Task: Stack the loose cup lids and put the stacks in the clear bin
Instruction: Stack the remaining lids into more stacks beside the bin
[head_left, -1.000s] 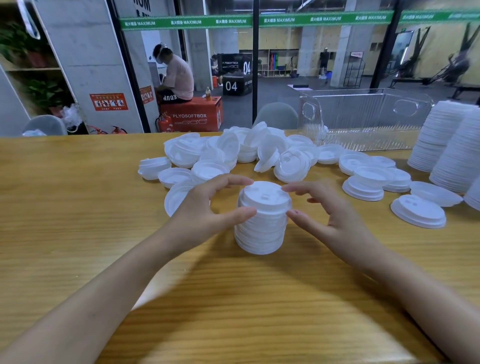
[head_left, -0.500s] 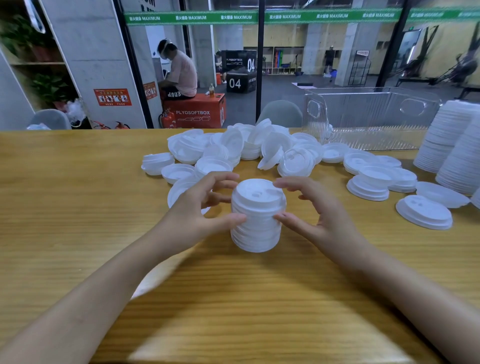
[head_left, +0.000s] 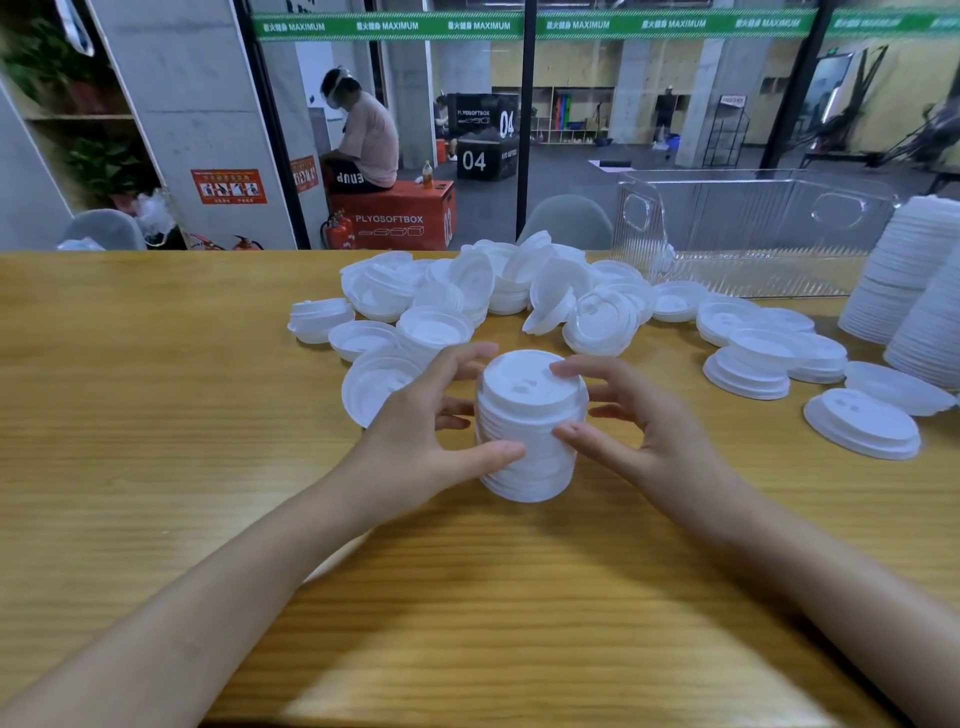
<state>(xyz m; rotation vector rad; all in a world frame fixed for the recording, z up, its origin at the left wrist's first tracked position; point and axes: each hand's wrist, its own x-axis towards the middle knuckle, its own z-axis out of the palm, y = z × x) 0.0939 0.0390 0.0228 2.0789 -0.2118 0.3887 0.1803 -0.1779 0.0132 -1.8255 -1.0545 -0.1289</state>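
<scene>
- Gripping a stack of lids (head_left: 530, 431) from both sides, the left hand (head_left: 415, 441) and right hand (head_left: 654, 436) curl round it with thumbs on its near face (the right forefinger lies on the top lid).
- That stack stands upright on the bench (head_left: 156, 415), near the middle.
- Behind it, loose lids (head_left: 467, 296) lie heaped.
- Farther back on the right sits the clear bin (head_left: 753, 234), beside tall stacks (head_left: 904, 270).
</scene>
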